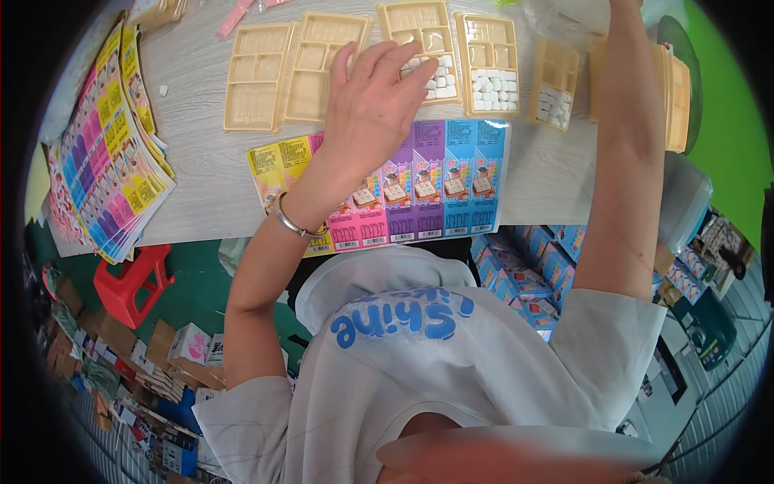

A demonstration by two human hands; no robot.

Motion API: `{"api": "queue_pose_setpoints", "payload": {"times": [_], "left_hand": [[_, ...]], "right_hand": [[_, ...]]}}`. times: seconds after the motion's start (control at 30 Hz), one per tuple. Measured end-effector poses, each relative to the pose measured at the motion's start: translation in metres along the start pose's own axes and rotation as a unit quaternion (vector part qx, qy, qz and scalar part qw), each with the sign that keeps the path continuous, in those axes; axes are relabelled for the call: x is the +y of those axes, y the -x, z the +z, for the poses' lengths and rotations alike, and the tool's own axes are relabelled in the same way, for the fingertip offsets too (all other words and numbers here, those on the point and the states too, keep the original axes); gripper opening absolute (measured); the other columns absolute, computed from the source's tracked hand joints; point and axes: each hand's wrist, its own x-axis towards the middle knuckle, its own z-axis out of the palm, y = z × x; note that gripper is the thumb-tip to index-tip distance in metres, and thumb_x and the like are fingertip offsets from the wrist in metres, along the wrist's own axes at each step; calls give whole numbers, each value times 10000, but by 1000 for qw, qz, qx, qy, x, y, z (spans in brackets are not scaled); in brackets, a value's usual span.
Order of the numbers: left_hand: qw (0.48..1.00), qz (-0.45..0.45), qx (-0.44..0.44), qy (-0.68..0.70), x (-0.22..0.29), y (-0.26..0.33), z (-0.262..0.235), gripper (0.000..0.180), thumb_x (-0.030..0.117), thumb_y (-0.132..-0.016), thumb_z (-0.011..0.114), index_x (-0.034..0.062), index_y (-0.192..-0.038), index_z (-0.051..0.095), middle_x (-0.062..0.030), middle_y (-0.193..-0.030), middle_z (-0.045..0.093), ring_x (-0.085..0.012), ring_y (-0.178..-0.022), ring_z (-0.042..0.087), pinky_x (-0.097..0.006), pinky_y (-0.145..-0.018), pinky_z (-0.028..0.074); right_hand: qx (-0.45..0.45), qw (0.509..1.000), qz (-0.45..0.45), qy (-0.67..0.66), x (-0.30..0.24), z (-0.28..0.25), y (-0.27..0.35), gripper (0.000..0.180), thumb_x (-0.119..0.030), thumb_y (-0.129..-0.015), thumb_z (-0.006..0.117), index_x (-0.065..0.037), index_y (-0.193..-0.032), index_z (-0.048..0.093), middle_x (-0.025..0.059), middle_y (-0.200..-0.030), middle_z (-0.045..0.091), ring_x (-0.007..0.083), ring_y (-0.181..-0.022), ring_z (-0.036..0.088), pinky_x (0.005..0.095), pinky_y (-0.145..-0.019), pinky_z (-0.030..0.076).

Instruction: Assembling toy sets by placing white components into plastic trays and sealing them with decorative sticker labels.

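Observation:
My left hand (pixel 375 101), with a metal bangle at the wrist, is over the third of several beige compartment trays. Its fingers are stretched and apart, the tips lying at the small white block-like pieces (pixel 443 82) in that tray's near compartment (pixel 415 18). Whether a piece is under the fingertips is hidden. The two trays to the left (pixel 256 77) (pixel 310 93) show bare compartments. On the right, a tray (pixel 481 55) holds rows of white pieces in its near section. My right forearm (pixel 629 121) reaches past the upper edge, and its hand is out of the picture.
A colourful printed sheet (pixel 431 173) lies at the table's near edge. Stacked printed sheets (pixel 105 153) spread at the left. Another part-filled tray (pixel 556 77) sits right, beside stacked beige trays (pixel 677 97). One loose white piece (pixel 164 90) lies left. A red stool (pixel 133 282) stands below.

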Motion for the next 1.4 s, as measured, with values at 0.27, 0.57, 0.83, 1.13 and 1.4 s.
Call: {"api": "queue_pose_setpoints", "payload": {"times": [0.27,0.57,0.83,1.13,1.4], "left_hand": [[999,44,-12,-25,4,-5,4,396,70,-833,663,245,-1179,744,9,-1269,661,-216,-1175,578,-468,-1063,370],[999,20,21,18,0,6,14,375,52,-825,682,197,-1165,748,-1,-1256,670,-224,-1175,589,-428,-1066,392],[998,15,32,47,-2,11,17,361,75,-847,675,188,-1183,742,-26,-1277,667,-219,-1256,590,-465,-1125,382],[997,28,62,42,15,-7,11,423,280,-897,711,114,-1285,681,-57,-1380,616,-271,-1367,493,-508,-1156,338],[997,-44,-68,10,36,0,1,826,536,-890,686,51,-1517,455,-92,-1605,412,-313,-1511,308,-609,-1205,223]], "right_hand": [[-81,945,-62,-311,-53,-167,194,230,-236,-976,651,-39,-1066,728,165,-903,718,319,-780,679,435,-750,527],[-117,910,-326,-229,-114,-114,311,209,-270,-966,670,-83,-1056,684,104,-871,686,336,-800,690,430,-644,548],[-95,900,-304,-299,-112,-127,313,206,-230,-937,705,-129,-1117,721,82,-842,684,310,-731,683,400,-632,554],[26,919,-172,-353,-54,-137,249,189,-161,-955,716,-80,-1124,738,33,-834,690,150,-686,675,288,-617,531],[-11,999,-8,39,-39,-69,66,217,-133,-927,590,10,-1020,725,236,-989,733,396,-967,719,493,-852,555]]}}
